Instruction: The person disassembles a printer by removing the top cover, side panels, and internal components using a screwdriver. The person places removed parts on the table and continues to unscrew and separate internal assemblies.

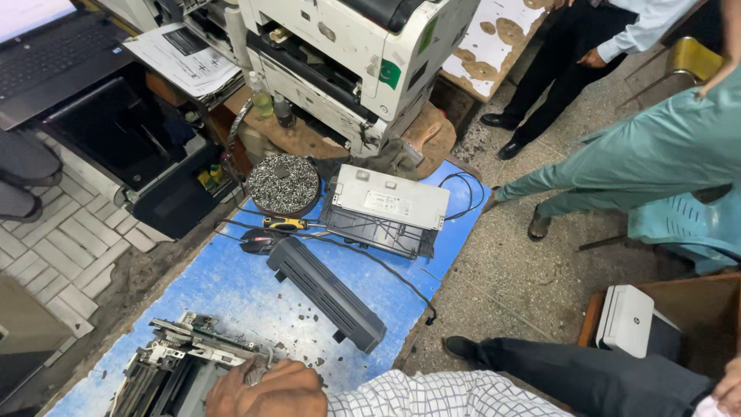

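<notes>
A hand lies curled over the stripped printer frame at the table's near-left end, which hand I cannot tell; the frame looks heavy, stiff, sharp-edged; best gripped by its solid sides.

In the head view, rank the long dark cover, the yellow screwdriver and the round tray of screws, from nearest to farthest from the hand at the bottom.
From the hand on the dismantled frame:
1. Long dark cover, just above and to its right on the blue table.
2. Yellow screwdriver, farther up, mid-table.
3. Round tray of screws, at the far end, just past the screwdriver.
</notes>
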